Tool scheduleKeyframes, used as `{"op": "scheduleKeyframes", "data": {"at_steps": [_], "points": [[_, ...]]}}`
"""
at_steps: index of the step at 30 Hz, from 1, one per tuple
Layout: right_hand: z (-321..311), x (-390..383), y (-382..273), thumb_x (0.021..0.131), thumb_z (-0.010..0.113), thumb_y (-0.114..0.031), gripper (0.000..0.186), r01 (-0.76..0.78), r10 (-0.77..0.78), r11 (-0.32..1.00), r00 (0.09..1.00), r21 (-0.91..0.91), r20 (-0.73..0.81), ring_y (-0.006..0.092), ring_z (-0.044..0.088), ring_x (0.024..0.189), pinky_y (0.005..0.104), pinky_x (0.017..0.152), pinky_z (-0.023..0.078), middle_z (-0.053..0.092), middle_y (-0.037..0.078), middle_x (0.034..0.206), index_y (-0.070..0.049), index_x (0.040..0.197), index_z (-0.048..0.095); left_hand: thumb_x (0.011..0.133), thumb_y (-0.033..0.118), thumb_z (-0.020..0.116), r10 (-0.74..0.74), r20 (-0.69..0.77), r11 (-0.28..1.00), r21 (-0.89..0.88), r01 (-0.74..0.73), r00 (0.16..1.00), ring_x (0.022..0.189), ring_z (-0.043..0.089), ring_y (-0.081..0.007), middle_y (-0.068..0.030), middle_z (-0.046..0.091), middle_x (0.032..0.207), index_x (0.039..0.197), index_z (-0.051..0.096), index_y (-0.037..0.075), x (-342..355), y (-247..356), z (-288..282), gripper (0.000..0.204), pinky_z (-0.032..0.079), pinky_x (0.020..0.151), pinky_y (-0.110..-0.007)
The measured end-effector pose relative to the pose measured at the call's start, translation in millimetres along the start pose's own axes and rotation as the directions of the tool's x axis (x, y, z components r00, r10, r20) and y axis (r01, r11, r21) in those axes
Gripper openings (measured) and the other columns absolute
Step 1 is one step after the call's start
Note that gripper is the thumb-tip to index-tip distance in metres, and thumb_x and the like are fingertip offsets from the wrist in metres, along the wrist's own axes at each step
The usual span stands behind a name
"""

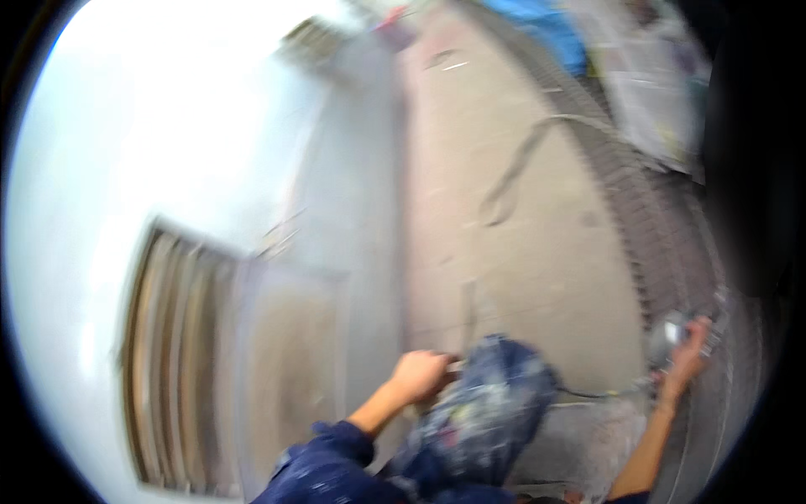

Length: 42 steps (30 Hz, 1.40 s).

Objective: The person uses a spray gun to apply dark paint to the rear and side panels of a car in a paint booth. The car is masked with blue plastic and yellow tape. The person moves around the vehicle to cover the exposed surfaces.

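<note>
My left hand (421, 375) is closed beside my raised knee, fingers curled down. Whatever may be in it is hidden or too blurred to name. A thin grey strip (469, 312) stands just beyond it. Out at the right, my right hand (690, 353) is wrapped round a silvery, rounded tool (669, 338); motion smears it too much to tell its kind. A dark cord (592, 394) runs from near my knee toward that tool. My knee (487, 412), in dark trousers smeared with pale marks, bends up between the two hands.
A pale wall (168, 143) rises at the left, with a brown slatted opening (180, 353) low in it. Beige sheeting (504, 269) covers the floor ahead, crossed by a loose strap (514, 172). Brown paving (646, 235), a blue sheet (546, 29) and whitish plastic (642, 84) lie right.
</note>
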State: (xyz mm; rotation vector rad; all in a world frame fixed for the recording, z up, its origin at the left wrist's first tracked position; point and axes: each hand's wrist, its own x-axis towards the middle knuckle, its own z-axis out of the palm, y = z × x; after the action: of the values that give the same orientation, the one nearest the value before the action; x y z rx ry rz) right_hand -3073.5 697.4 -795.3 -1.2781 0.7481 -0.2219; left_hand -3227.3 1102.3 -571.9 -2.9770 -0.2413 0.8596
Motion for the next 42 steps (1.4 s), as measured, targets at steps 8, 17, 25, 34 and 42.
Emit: {"op": "scheduleKeyframes", "data": {"at_steps": [8,17,25,34,42], "points": [[-2,81,60,0.093,0.065,-0.045,0.039,0.195,-0.196,0.968,0.981,-0.160,0.011,0.0029,0.030,0.046,0.0235,0.041,0.018,0.049,-0.005,0.065,-0.009,0.079,0.065,0.092,0.053,0.056,-0.210,0.319,0.905,-0.293,0.307,0.924,0.092,0.066,-0.0395,-0.0184,0.071,0.097,0.119,0.065,0.018,-85,-3,79,0.045,0.053,0.077,-0.047],[6,94,82,0.094,0.063,-0.047,0.050,0.443,-0.397,0.740,0.895,-0.505,0.203,0.0237,0.059,0.081,0.0364,0.077,0.046,0.065,0.010,0.088,0.003,0.095,0.066,0.095,0.055,0.056,-0.025,0.872,-0.281,-0.476,0.833,0.489,0.087,0.063,-0.0099,0.0028,0.069,0.098,0.119,0.068,0.007,-325,-23,262,0.055,0.050,0.075,-0.026],[11,119,92,0.094,0.062,-0.045,0.051,0.503,-0.388,0.758,0.860,-0.416,0.331,0.0258,0.065,0.090,0.0373,0.080,0.050,0.070,0.016,0.097,0.003,0.112,0.066,0.101,0.031,0.056,0.261,0.764,-0.825,-0.141,0.547,0.590,0.099,0.064,-0.0102,-0.0005,0.066,0.120,0.131,0.058,0.003,-368,36,354,0.041,0.053,0.089,-0.024],[8,116,79,0.093,0.062,-0.049,0.049,0.501,-0.361,0.763,0.855,-0.408,0.374,0.0169,0.054,0.069,0.0328,0.068,0.043,0.063,0.005,0.076,-0.001,0.086,0.067,0.093,0.042,0.065,-0.021,0.794,-0.799,-0.379,0.467,0.607,0.090,0.069,-0.0112,-0.0050,0.070,0.110,0.122,0.063,0.003,-368,100,343,0.048,0.057,0.080,-0.026],[5,118,74,0.093,0.063,-0.047,0.046,0.449,-0.298,0.817,0.867,-0.362,0.400,0.0093,0.040,0.053,0.0277,0.050,0.030,0.049,-0.003,0.061,-0.004,0.077,0.067,0.090,0.057,0.063,0.021,0.796,-0.739,-0.395,0.545,0.605,0.079,0.061,-0.0065,0.0033,0.066,0.097,0.115,0.066,0.009,-351,95,317,0.054,0.047,0.064,-0.024]]}}
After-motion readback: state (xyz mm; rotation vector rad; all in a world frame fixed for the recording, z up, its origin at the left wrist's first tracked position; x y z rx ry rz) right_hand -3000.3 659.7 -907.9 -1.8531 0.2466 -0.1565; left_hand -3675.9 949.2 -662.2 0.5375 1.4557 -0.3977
